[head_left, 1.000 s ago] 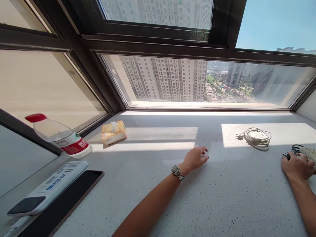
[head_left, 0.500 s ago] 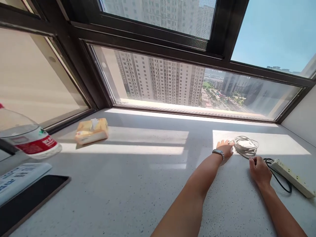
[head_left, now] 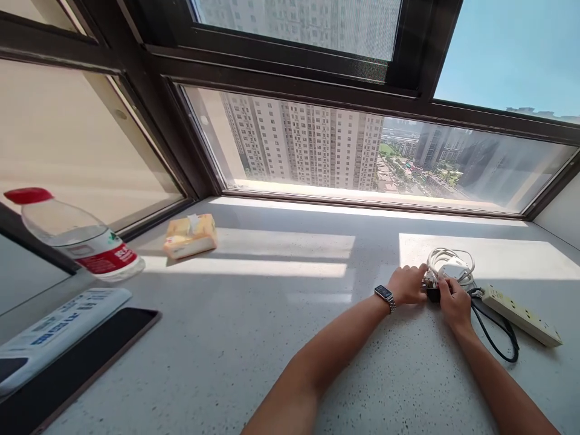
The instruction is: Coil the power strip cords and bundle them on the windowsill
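Observation:
A white charger with its coiled white cable (head_left: 451, 266) lies on the speckled grey windowsill counter (head_left: 281, 338), half in sunlight. My left hand (head_left: 406, 284), a metal watch on its wrist, is closed on the near left end of that cable. My right hand (head_left: 453, 299) meets it from the right, fingers pinched around a small black plug (head_left: 433, 294). The plug's black cord (head_left: 496, 329) loops back to a cream power strip (head_left: 519, 314) lying to the right.
A yellow tissue pack (head_left: 190, 235) lies at the back left. A water bottle with a red cap and label (head_left: 77, 238) stands at the far left, beside a white printed box (head_left: 54, 332) and a dark tablet-like slab (head_left: 90, 356). Dark window frames edge the counter.
Both hands came together at the charger. The left moved right from mid-counter onto the white cable. The right carried the black plug up beside it, and the power strip followed.

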Tool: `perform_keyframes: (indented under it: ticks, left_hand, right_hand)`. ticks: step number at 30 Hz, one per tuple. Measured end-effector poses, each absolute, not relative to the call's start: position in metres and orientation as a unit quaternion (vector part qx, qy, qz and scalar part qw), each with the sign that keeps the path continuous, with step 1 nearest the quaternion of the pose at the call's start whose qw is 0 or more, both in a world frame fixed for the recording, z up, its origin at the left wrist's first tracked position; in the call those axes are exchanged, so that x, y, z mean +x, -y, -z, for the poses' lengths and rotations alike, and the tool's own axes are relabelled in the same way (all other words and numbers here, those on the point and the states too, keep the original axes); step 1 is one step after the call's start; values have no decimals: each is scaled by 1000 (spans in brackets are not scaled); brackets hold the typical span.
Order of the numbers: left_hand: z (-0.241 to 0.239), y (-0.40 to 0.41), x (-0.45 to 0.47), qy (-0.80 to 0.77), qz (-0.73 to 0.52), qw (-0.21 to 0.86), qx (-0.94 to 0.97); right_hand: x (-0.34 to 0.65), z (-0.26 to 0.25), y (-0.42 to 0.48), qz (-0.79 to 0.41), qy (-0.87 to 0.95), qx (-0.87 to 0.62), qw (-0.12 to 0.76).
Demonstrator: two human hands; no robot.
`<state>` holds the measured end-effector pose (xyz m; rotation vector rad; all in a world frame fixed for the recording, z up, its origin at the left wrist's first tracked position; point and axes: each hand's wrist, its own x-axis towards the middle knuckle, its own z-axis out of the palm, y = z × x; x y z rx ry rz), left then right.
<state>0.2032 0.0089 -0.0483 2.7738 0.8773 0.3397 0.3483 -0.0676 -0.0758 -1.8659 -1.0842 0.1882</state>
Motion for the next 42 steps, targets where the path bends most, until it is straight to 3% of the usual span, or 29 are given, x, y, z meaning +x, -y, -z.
perform_keyframes:
  ticks: [4, 8, 10, 12, 15, 19, 23, 30, 36, 38, 40, 42]
  left_hand:
    - [40, -8, 218, -266, -53, 162, 949]
    - [47, 3, 239, -340, -97, 114, 928]
    - [51, 9, 244, -357, -113, 91, 923]
    - [53, 12, 243, -348, -105, 84, 928]
    - [51, 9, 234, -317, -96, 84, 940]
    - [41, 2, 218, -278, -107, 64, 953]
    - [9, -8, 201, -233, -120, 10, 965]
    - [-103, -42, 147, -276, -255, -135, 917]
    - [-160, -47, 111, -260, -371, -214, 865]
    - [-165, -36, 107, -245, -361, -234, 869]
    - [-168, -23, 102, -230, -344, -248, 876]
    - [-170, -10, 94, -203, -321, -259, 888]
  right_hand:
    - [352, 80, 62, -148, 386, -724, 552]
    - [357, 83, 62, -250, 343, -660, 619]
    - [358, 82, 66, -207, 366, -656, 626]
    - [362, 77, 68, -91, 421, -661, 615]
    - [372, 67, 58, 59, 590, -620, 514]
    - [385, 52, 31, 80, 782, -547, 287]
    - [405, 36, 22, 171, 806, -525, 215]
    - [470, 26, 44, 240, 662, -659, 265]
    - [451, -9, 55, 129, 410, -855, 291]
    - [422, -29, 54, 96, 448, -802, 383]
    - [385, -46, 48, 42, 585, -652, 481]
    - [345, -57, 36, -9, 676, -527, 516]
